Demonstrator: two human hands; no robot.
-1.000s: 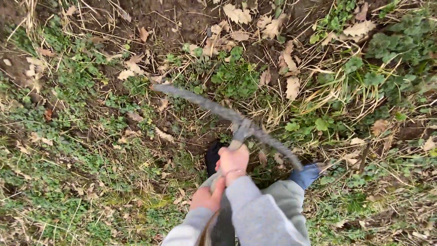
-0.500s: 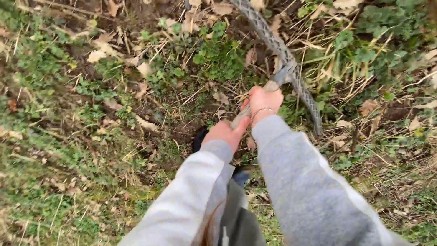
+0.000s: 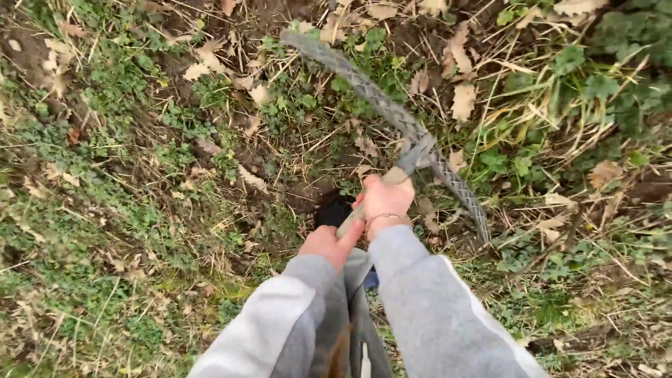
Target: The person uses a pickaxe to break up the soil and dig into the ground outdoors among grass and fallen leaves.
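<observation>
Head view: both hands, left point(image 3: 323, 245) and right point(image 3: 383, 199), clench a pickaxe point(image 3: 392, 115) handle, its curved head raised beyond the fingers over weedy ground point(image 3: 140, 210).

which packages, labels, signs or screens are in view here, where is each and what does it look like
None in view: no package, label, sign or screen.
Only the left hand and right hand gripping the wooden handle of a pickaxe with a curved grey head, raised over ground covered in grass, weeds and dry brown leaves.
</observation>
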